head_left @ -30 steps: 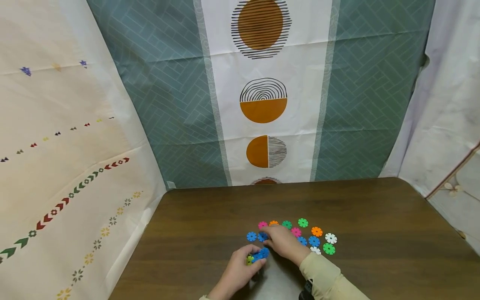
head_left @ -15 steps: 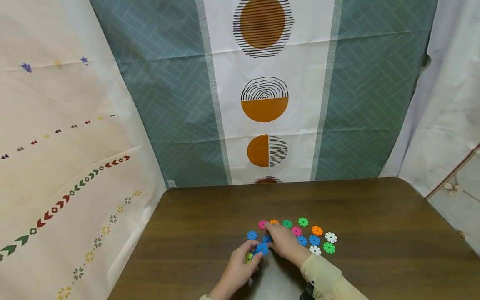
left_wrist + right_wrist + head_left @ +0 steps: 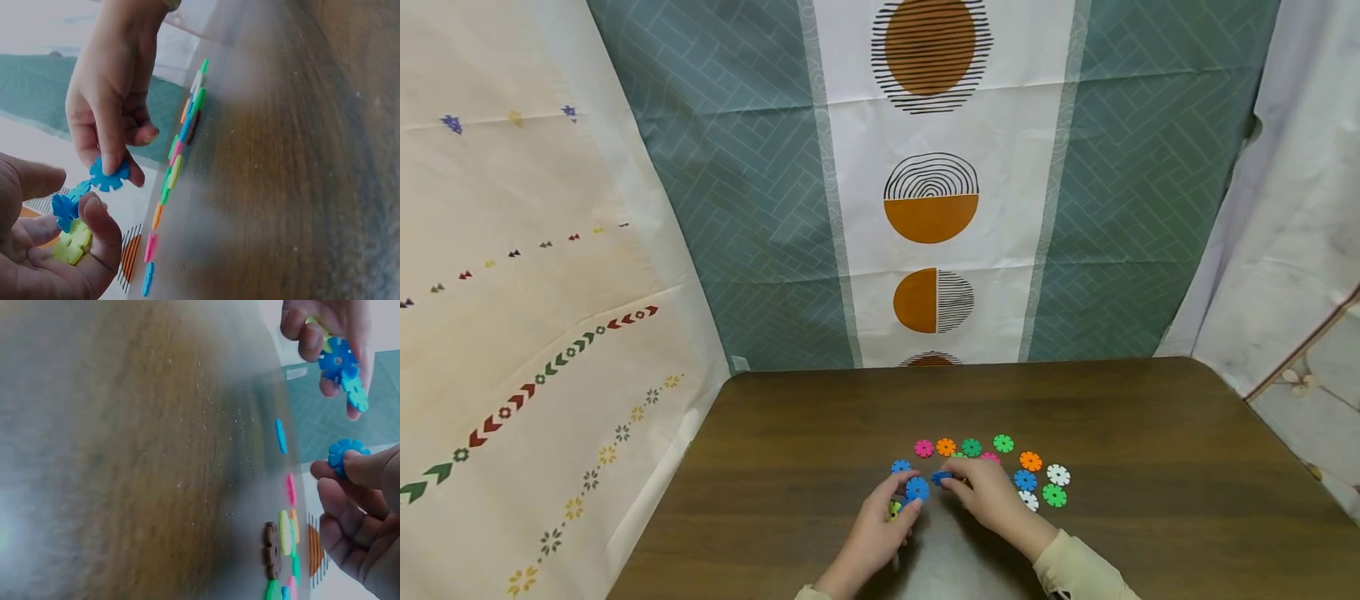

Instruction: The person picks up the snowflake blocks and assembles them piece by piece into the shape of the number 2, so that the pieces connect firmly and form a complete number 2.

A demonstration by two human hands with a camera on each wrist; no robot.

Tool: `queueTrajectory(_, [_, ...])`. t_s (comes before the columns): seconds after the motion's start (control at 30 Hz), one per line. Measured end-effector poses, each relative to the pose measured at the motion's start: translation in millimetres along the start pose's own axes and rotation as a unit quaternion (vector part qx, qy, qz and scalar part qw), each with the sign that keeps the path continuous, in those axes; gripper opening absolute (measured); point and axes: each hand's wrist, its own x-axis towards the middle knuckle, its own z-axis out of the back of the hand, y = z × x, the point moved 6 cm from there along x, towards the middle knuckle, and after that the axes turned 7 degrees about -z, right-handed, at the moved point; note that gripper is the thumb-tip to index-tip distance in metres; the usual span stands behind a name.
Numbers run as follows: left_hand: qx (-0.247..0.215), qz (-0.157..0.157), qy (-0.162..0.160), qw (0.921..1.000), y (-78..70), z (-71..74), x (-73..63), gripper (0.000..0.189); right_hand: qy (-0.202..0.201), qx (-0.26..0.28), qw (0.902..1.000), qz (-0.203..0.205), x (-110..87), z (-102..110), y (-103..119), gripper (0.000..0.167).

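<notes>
My left hand grips a small joined cluster of notched plastic discs above the table. A yellow-green disc sits at its lower end among the curled fingers, with blue discs slotted on beyond it. Just to the right, my right hand pinches a single blue notched disc between thumb and finger. That disc is raised off the table. In the right wrist view a gap shows between it and the cluster; fingers hide part of both.
Loose discs lie behind and right of the hands on the brown wooden table, among them pink, orange, white and green ones. A blue disc lies behind the left hand. Patterned cloths hang around the table.
My right hand has picked up a blue disc from the table and drawn it slightly right. The left hand has turned its cluster, so a blue disc's face shows towards the head camera.
</notes>
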Motion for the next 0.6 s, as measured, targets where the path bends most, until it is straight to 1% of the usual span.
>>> queueTrajectory(0.13, [-0.003,-0.001,0.001,1.0000,-2.8,-0.6,0.1,0.039,0.008,0.049,0.9986,-0.020,-9.7,6.5,1.1,0.008])
queueTrajectory(0.23, [-0.016,0.005,-0.003,0.9998,-6.3,-2.0,0.5,0.037,0.001,0.068,0.9976,-0.013,-16.7,11.5,5.5,0.007])
queueTrajectory(0.37, [-0.029,0.015,-0.008,0.9994,-8.3,-4.8,1.7,0.035,-0.018,0.056,0.9983,0.005,-22.8,16.6,10.7,0.007])
queueTrajectory(0.6, [-0.034,0.022,-0.009,0.9991,-5.0,-8.8,3.0,0.032,-0.039,0.031,0.9985,0.023,-27.1,20.2,14.1,0.008])
